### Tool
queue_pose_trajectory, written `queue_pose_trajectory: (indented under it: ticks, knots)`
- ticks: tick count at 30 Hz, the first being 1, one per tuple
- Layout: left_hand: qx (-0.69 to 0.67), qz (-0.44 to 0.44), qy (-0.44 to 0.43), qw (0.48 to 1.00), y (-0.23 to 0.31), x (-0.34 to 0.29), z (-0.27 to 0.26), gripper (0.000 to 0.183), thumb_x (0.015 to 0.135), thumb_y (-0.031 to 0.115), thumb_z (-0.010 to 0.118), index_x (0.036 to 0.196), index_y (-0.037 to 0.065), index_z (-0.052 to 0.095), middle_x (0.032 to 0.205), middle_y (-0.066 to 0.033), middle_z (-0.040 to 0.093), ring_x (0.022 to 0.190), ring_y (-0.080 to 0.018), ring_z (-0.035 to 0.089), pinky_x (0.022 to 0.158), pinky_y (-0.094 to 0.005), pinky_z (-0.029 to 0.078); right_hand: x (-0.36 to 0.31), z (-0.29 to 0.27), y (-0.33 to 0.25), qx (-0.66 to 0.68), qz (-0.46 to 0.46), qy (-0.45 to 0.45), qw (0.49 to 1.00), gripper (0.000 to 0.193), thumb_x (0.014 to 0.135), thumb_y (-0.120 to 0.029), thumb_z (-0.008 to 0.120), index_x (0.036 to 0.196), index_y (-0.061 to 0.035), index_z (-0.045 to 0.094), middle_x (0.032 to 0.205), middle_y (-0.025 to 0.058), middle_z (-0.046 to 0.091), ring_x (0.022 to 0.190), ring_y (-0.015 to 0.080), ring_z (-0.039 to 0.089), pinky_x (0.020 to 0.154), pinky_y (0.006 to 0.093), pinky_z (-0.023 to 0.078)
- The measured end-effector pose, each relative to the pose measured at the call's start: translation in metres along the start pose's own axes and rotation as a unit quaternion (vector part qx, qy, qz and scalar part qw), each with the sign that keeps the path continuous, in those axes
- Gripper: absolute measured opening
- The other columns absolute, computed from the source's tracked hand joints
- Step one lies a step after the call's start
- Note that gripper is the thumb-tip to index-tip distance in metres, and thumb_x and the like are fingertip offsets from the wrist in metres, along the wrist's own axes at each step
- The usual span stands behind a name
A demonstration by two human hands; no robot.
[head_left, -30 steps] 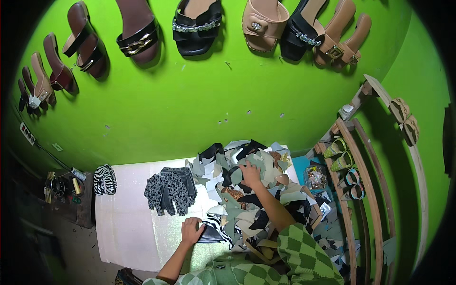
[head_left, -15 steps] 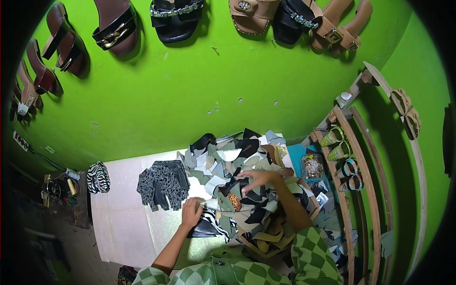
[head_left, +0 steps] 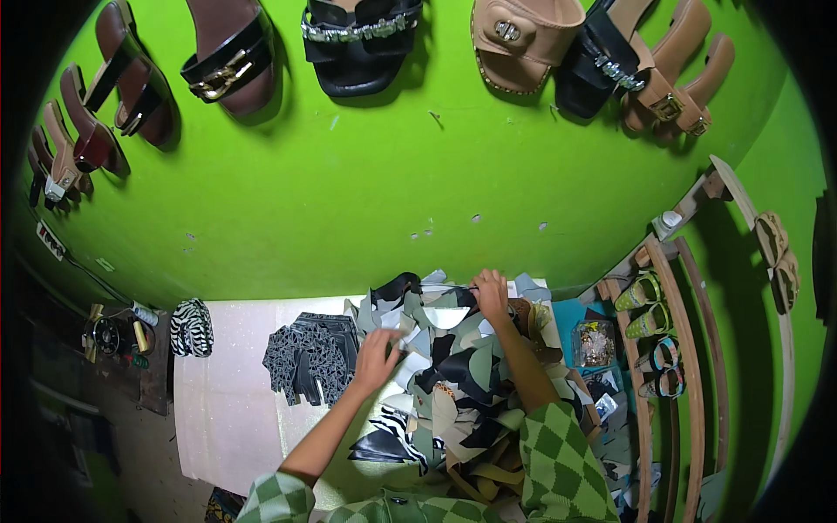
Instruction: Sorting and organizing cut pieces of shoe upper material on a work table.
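Note:
A heap of cut scraps (head_left: 417, 342), grey, green, black, white and tan, covers the right half of the table. My right hand (head_left: 490, 292) is at the heap's far edge, fingers curled down at a dark scrap (head_left: 456, 296). My left hand (head_left: 376, 359) hovers by the heap's left side with its fingers apart and nothing seen in them. Left of it lies a stack of black-and-grey patterned cut pieces (head_left: 307, 359). Zebra-striped and black pieces (head_left: 388, 440) lie nearer me. A leopard-print piece (head_left: 443, 390) is mostly covered by other scraps.
The pale table (head_left: 222, 410) meets a green wall hung with sandals (head_left: 362, 74). A rolled zebra-striped piece (head_left: 192, 329) stands at its far left corner. To the right are a clear box of small parts (head_left: 595, 343) and a wooden rack (head_left: 677, 375) with sandals.
My right hand has reached away to the heap's far edge, and my left has moved up and right. Scraps have shifted over the leopard-print piece. The view has tilted upward.

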State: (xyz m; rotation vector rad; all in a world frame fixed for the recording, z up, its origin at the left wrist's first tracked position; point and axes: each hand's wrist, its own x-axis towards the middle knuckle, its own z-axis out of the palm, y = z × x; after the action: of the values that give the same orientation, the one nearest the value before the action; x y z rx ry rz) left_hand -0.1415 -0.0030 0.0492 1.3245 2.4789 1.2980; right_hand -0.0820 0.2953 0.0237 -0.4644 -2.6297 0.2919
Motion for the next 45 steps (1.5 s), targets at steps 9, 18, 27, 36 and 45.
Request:
queue_pose_trajectory:
  ticks: [9, 18, 27, 36, 45]
  knots:
    - [-0.073, -0.281, -0.076, 0.954, 0.017, 0.101, 0.087, 0.051, 0.082, 0.049, 0.05, 0.088, -0.001, 0.056, 0.078, -0.02, 0.06, 0.078, -0.0381, 0.058, 0.069, -0.0424, 0.043, -0.03, -0.04, 0.001, -0.035, -0.168, -0.114, 0.979, 0.021, 0.07, -0.01, 0.054, 0.091, -0.0082, 0.057, 0.089, 0.0047, 0.057, 0.087, 0.0211, 0.056, 0.076, 0.034, 0.04]
    - [-0.22, -0.175, 0.07, 0.957, -0.027, 0.072, 0.074, 0.03, 0.09, 0.02, 0.048, 0.106, -0.004, 0.051, 0.09, -0.0101, 0.061, 0.081, -0.0136, 0.056, 0.074, -0.0275, 0.044, -0.05, -0.109, -0.021, 0.19, 0.027, 0.057, 0.98, 0.017, 0.076, -0.004, 0.061, 0.093, -0.0015, 0.058, 0.087, 0.0088, 0.062, 0.078, 0.0222, 0.06, 0.072, 0.0327, 0.047]
    - [-0.364, -0.195, -0.256, 0.874, 0.024, 0.064, 0.004, 0.032, 0.09, 0.019, 0.043, 0.116, 0.002, 0.047, 0.091, -0.0023, 0.057, 0.075, -0.0087, 0.051, 0.062, -0.0217, 0.044, -0.044, -0.074, -0.1, 0.64, 0.2, -0.013, 0.742, 0.013, 0.078, -0.004, 0.064, 0.086, 0.0002, 0.054, 0.082, 0.0051, 0.062, 0.074, 0.0092, 0.058, 0.066, 0.0201, 0.046]
    - [-0.351, -0.333, -0.322, 0.814, 0.017, 0.025, 0.006, 0.049, 0.09, 0.045, 0.04, 0.12, 0.007, 0.047, 0.097, -0.0037, 0.056, 0.08, -0.0092, 0.049, 0.064, -0.0236, 0.043, -0.083, -0.025, -0.092, 0.378, 0.121, -0.128, 0.909, 0.024, 0.08, -0.015, 0.065, 0.098, -0.0023, 0.057, 0.085, 0.0024, 0.061, 0.078, 0.0083, 0.057, 0.066, 0.0222, 0.046]
    - [-0.259, -0.123, -0.37, 0.884, 0.012, 0.004, 0.017, 0.041, 0.087, 0.023, 0.056, 0.12, 0.002, 0.047, 0.102, -0.0051, 0.058, 0.089, -0.0103, 0.05, 0.08, -0.0222, 0.04, -0.058, -0.027, -0.065, 0.745, 0.325, -0.227, 0.537, 0.039, 0.091, -0.023, 0.048, 0.123, -0.0008, 0.042, 0.108, 0.0099, 0.056, 0.103, 0.0191, 0.054, 0.09, 0.0286, 0.041]
